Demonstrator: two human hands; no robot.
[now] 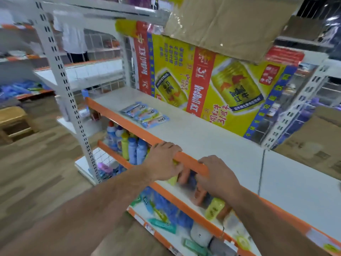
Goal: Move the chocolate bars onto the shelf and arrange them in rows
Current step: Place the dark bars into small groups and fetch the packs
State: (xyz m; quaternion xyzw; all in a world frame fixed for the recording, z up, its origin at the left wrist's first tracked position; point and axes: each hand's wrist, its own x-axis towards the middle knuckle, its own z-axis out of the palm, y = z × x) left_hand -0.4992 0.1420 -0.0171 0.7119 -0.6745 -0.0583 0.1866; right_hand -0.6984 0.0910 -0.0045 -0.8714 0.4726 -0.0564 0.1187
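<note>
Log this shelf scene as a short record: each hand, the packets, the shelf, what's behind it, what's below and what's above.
left hand: fingers curled over the orange edge of the shelf
right hand: grips the same edge, further right
blue packets: about four, flat, overlapping in a row near the shelf's front left; likely the chocolate bars
behind: yellow and red drink-carton cardboard against the back
below: bottles standing upright
above: brown cardboard box

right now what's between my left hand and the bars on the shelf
Nothing: only bare white shelf runs from the left hand, gripping the orange edge, to the bars, as the head view shows.
</note>
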